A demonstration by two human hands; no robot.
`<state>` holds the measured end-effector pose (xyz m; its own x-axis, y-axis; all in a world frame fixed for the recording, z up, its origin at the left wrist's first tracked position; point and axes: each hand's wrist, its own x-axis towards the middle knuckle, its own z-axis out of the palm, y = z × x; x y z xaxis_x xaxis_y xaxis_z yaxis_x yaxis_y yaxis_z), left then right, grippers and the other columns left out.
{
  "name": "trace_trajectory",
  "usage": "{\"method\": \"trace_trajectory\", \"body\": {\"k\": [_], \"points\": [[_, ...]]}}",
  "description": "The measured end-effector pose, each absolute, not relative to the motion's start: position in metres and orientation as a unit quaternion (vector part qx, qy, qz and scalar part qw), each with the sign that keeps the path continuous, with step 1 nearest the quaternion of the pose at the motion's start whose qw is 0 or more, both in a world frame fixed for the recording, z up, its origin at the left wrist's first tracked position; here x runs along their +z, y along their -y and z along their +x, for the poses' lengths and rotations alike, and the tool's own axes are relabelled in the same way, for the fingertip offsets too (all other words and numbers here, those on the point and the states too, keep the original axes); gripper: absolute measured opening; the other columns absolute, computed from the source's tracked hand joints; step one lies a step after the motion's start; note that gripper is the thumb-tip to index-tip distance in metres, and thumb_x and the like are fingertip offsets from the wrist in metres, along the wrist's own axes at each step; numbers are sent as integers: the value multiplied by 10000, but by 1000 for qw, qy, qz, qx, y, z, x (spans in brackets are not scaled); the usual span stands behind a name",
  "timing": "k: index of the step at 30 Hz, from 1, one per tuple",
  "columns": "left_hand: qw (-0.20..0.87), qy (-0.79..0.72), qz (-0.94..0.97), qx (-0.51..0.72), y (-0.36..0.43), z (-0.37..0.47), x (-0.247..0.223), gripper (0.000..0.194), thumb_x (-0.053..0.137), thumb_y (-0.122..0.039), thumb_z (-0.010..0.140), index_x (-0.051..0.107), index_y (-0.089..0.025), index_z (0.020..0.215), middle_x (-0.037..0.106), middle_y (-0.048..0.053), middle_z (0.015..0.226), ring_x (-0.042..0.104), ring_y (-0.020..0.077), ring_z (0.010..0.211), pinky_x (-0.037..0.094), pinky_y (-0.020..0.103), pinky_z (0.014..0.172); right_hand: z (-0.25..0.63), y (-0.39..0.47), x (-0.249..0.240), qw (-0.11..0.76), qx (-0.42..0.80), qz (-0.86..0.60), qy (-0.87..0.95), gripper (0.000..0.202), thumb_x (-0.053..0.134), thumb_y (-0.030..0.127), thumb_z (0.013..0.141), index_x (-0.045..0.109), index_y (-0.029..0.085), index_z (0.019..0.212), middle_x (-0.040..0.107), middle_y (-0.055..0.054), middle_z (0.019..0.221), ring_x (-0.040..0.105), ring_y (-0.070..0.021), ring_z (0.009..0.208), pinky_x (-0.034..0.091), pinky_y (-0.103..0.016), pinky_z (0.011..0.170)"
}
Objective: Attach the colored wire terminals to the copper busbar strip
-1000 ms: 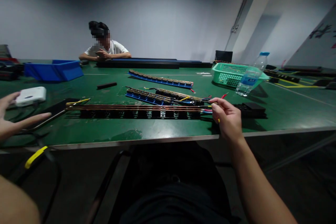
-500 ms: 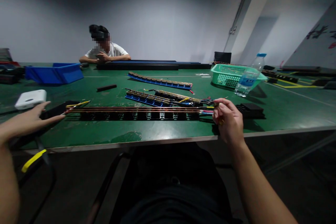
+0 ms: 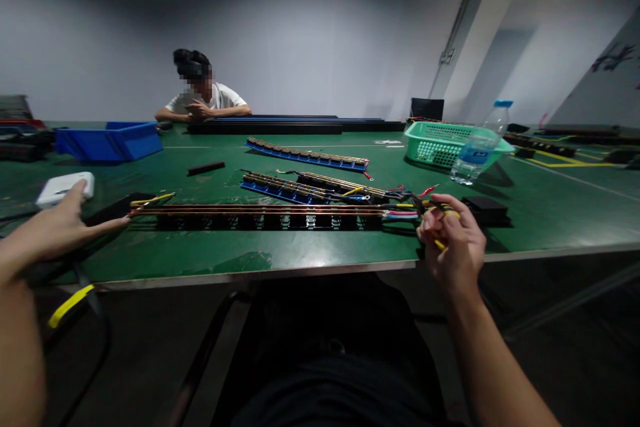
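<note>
A long black strip with copper rods (image 3: pixel 270 210) lies across the bench in front of me. My left hand (image 3: pixel 60 227) is open at its left end, thumb and fingers spread, the fingertips at the rod ends beside a yellow-sleeved wire (image 3: pixel 153 199). At the other end, blue and pink wires (image 3: pixel 403 215) come out of the strip. There my right hand (image 3: pixel 453 240) is closed around yellow-handled pliers (image 3: pixel 440 243), whose dark jaws point left toward the wires. The fingers partly hide the handles. A red wire end (image 3: pixel 429 191) sticks up just behind this hand.
Shorter blue-based rod strips (image 3: pixel 307 155) lie farther back. A green basket (image 3: pixel 433 143) and a water bottle (image 3: pixel 473 157) stand at right, near a black block (image 3: pixel 485 211). At left are a blue bin (image 3: pixel 107 141) and white box (image 3: pixel 65 188). A person (image 3: pixel 203 93) leans on the far side.
My right hand has shifted right and turned, so the yellow handles show more and the red wire end is now visible. The left hand stays at the strip's left end.
</note>
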<state>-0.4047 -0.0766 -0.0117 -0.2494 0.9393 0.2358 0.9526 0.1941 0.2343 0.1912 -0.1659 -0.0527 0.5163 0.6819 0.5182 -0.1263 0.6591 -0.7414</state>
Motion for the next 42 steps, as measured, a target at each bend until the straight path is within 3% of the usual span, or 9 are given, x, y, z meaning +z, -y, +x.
{"method": "trace_trajectory", "body": {"k": [3, 7, 12, 21, 26, 30, 33, 39, 42], "points": [[45, 775, -595, -208, 96, -384, 2, 1139, 445, -885, 698, 52, -312, 1601, 222, -19, 1650, 396, 449, 1347, 352, 518, 1056, 191, 179, -58, 777, 240, -337, 474, 359, 779, 362, 760, 711, 244, 1092, 578, 10, 718, 489, -89, 580, 372, -187, 468], [107, 672, -687, -255, 112, -321, 20, 826, 429, -760, 820, 362, -309, 1509, 377, -100, 1570, 451, 336, 1320, 333, 476, 1089, 186, 201, -60, 766, 223, -334, 502, 360, 769, 371, 779, 714, 249, 1113, 604, -19, 782, 539, -112, 637, 441, -205, 510], [54, 436, -855, -276, 116, -210, 20, 587, 465, -577, 964, 488, -218, 1428, 496, 40, 1504, 497, 250, 1329, 404, 411, 1118, 174, 226, -49, 792, 246, -332, 451, 478, 768, 389, 768, 662, 261, 1216, 582, -13, 817, 508, -93, 567, 414, -195, 453], [71, 315, -932, -164, 77, -70, 20, 538, 357, -502, 1044, 466, -174, 1456, 502, 128, 1489, 438, 265, 1384, 344, 431, 1140, 178, 258, -26, 779, 328, -369, 388, 510, 697, 427, 801, 627, 263, 1278, 549, -20, 880, 404, -49, 434, 329, -209, 355], [71, 367, -919, -122, 39, -12, 21, 628, 250, -589, 1041, 451, -178, 1471, 464, 131, 1521, 381, 296, 1415, 291, 452, 1146, 177, 243, -32, 751, 328, -397, 413, 478, 708, 456, 821, 620, 298, 1263, 557, -14, 907, 399, -45, 463, 351, -195, 381], [-4, 452, -889, -78, 7, 8, 2, 800, 185, -709, 986, 410, -145, 1508, 452, 184, 1520, 391, 367, 1399, 307, 526, 1115, 172, 227, -46, 749, 289, -403, 440, 414, 720, 400, 838, 631, 293, 1228, 582, -5, 891, 392, -37, 478, 367, -177, 409], [-36, 462, -883, -72, -3, 9, -12, 818, 155, -747, 962, 476, -183, 1459, 493, 170, 1492, 435, 363, 1367, 304, 540, 1107, 171, 217, -58, 730, 250, -405, 491, 429, 728, 362, 831, 628, 268, 1238, 602, -15, 873, 442, -62, 533, 376, -178, 441], [-30, 443, -892, -82, 3, 9, -12, 750, 189, -698, 988, 608, -172, 1319, 580, 176, 1392, 491, 377, 1291, 323, 576, 1065, 169, 204, -73, 612, 191, -449, 622, 176, 745, 323, 802, 705, 187, 906, 489, 43, 594, 401, -81, 505, 344, -213, 479], [-30, 443, -892, -89, 7, 9, -7, 732, 209, -677, 998, 580, -158, 1356, 567, 190, 1399, 490, 375, 1295, 330, 572, 1063, 164, 206, -73, 608, 177, -454, 626, 163, 738, 306, 806, 701, 184, 907, 494, 44, 592, 397, -80, 496, 341, -216, 479]]}}
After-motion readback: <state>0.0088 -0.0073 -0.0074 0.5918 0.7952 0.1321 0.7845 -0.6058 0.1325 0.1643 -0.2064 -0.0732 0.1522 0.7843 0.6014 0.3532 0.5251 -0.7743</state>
